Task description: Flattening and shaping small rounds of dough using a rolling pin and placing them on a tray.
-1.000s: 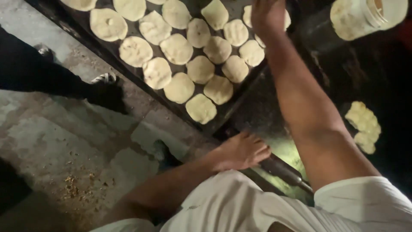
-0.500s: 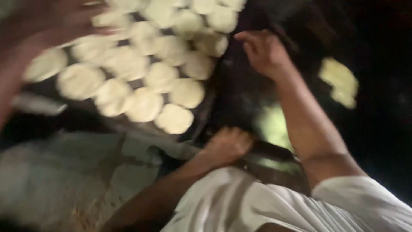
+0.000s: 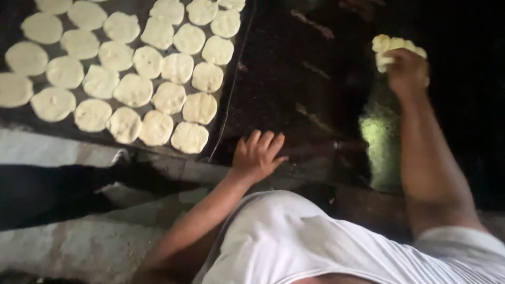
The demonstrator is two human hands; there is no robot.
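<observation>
My left hand (image 3: 258,153) rests flat with fingers spread on the dark ledge just below the corner of a dark tray (image 3: 239,73). The tray carries several pale flattened dough discs (image 3: 158,68) laid in rows. My right hand (image 3: 404,71) is stretched out to the far right over a dark area and grips a small stack of dough discs (image 3: 390,46) at its fingertips. My white shirt (image 3: 294,242) fills the bottom of the view.
A metal rod (image 3: 336,147) lies across the dark surface right of my left hand. A greenish lit patch (image 3: 380,147) glows beneath my right forearm. Worn pale stone (image 3: 68,247) and a dark gap (image 3: 47,192) lie at the lower left.
My right hand has left the tray and swung right to the dough stack. The view has shifted, with the tray now at upper left. My left hand stays on the ledge.
</observation>
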